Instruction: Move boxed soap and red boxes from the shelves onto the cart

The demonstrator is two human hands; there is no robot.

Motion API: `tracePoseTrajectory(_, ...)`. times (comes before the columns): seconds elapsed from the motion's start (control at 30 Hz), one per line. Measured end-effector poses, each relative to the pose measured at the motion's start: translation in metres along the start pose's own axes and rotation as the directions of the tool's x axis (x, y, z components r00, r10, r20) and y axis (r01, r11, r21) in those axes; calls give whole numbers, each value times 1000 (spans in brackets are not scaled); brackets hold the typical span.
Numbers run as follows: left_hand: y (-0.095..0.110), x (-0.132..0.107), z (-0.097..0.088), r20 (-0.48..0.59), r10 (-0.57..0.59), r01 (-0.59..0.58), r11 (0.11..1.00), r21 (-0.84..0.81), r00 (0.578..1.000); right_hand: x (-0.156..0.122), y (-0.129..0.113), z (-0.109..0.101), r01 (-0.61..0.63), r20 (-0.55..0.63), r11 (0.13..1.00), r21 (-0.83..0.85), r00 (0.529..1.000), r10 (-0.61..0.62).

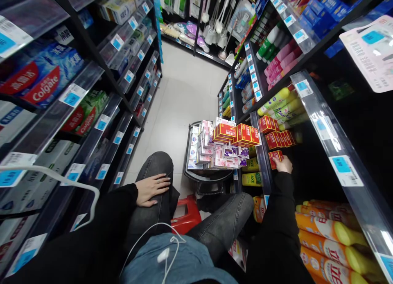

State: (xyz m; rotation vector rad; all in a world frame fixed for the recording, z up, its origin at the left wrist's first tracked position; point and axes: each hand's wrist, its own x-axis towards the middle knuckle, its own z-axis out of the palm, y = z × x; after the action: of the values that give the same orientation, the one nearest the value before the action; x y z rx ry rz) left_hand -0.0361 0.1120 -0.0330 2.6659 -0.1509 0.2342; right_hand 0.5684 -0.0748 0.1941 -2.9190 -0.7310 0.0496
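My right hand [285,165] reaches into the right-hand shelf, its fingers closed on a small red and yellow soap box [275,158]. Just behind that box, two rows of matching red boxes [278,139] stand on the same shelf. My left hand [153,190] lies flat on my left knee with its fingers spread, holding nothing. Between my knees and the shelf, a dark basket [188,169] is heaped with pink and white boxes [202,147]. More red boxes [225,132] sit on top of that heap, beside the shelf edge.
Orange bottles [325,231] lie nearer on the right shelf, yellow bottles [281,102] farther along. Colgate boxes [46,81] fill part of the left shelves. A red stool [187,214] shows beneath me. A white cable [92,202] hangs at the left. Tiled floor [184,79] runs down the aisle.
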Motion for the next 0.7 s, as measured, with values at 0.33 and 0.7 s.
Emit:
tracePoseTrajectory(0.33, 2, -1, -4, 34, -22, 21, 999, 34, 999, -5, -157, -2, 716, 120, 698, -37, 696, -708)
tracePoseTrajectory(0.7, 5, -7, -6, 47, -49, 49, 999, 17, 998, 6, -150, -46, 688, -6, 722, 72, 724, -689)
